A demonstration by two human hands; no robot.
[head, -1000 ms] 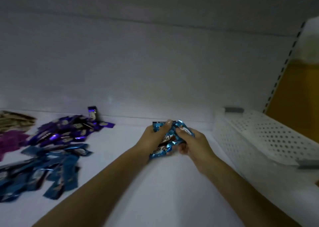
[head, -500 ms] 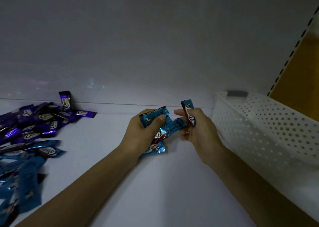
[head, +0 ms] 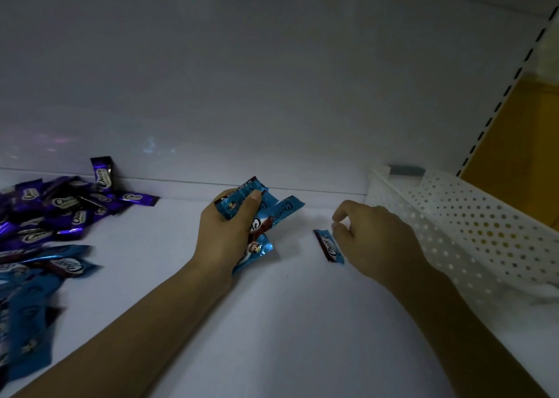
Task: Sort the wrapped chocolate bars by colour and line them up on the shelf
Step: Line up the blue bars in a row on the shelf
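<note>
My left hand [head: 230, 234] grips blue bunch [head: 282, 213]. Right hand [head: 373, 240] loosely curled, holding nothing, just beside one blue bar [head: 328, 246] flat on shelf [head: 272, 322]. Line barely begun, I reckon; purple pile [head: 69, 207] and blue pile [head: 36, 279] at left not yet lined up.

You are looking into a shop display bay: a white shelf [head: 302, 322] is carrying loose heaps of identically branded purple chocolate bars [head: 69, 207] and blue chocolate bars [head: 33, 300], a slotted upright [head: 496, 107] (the kind store racking hangs on) is running up the right side, and a white perforated basket [head: 484, 225] is sitting beneath it.
</note>
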